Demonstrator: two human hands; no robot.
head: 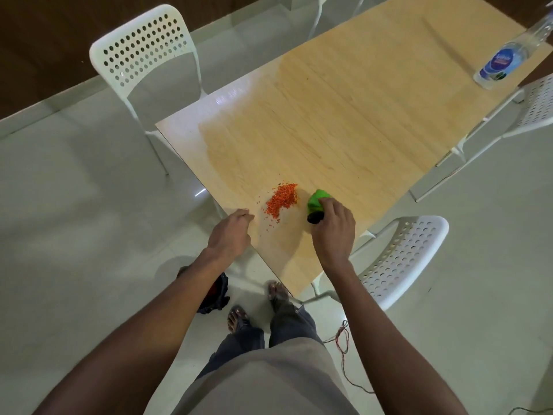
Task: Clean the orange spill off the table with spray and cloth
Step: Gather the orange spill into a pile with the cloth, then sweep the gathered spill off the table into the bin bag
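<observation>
The orange spill (281,199) is a small heap of grains on the worktop (344,121), close to its near corner. Its long axis runs diagonal, from far-right to near-left. Just right of the spill is the right hand (332,229); its grip is curled round a green cloth (317,199) w/ something dark under it, maybe a spray head, I cannot tell. So the wipe must go leftward. The left hand (229,232) rests at the edge left of the spill, fingers loosely curled, holding nothing. Both are abt equally near.
</observation>
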